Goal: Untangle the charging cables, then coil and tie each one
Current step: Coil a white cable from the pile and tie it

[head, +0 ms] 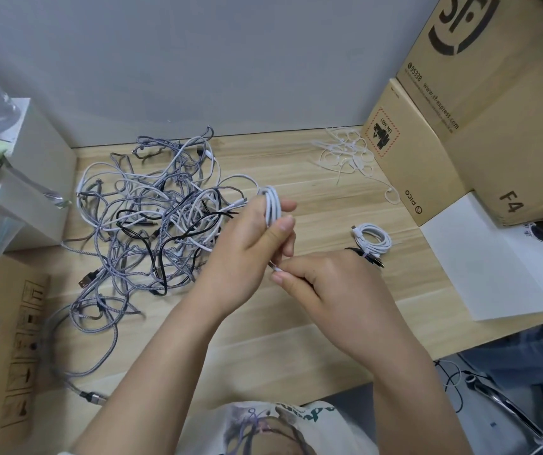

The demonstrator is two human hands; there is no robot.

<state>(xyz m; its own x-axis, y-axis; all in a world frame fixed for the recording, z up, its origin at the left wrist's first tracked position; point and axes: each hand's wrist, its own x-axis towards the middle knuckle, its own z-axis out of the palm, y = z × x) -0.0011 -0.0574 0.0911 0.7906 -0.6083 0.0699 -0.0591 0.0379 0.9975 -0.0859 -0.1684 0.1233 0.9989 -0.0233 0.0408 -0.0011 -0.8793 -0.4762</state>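
item: white charging cable [271,205], wound into a small coil, held up over the wooden desk [296,323] just right of the tangled cable heap [151,221]

left hand [250,238]: fingers and thumb curled round the coil, loops standing out above the fingers

right hand [326,280]: thumb and forefinger pinched on the cable's loose tail end, just below the coil; other fingers folded in

heap: grey braided, white and black cables knotted together, filling the desk left of the coil; a braided usb plug [86,280] lies at its lower left edge

finished stock: one white coiled cable [372,239], tied, on the desk right of the held coil; a dark bundle partly hidden behind the right hand, detail unclear

supplies: white cable ties [345,152] in a loose pile, beyond the finished coil, beside the cardboard boxes [427,126]

step in hand, as judged: coiling, last turns; the tail looks nearly wound in

next move calls for: keeping the left grip firm so the loops do not spring apart, freeing the right hand, reaching across to the ties for one, and cinching it round the coil
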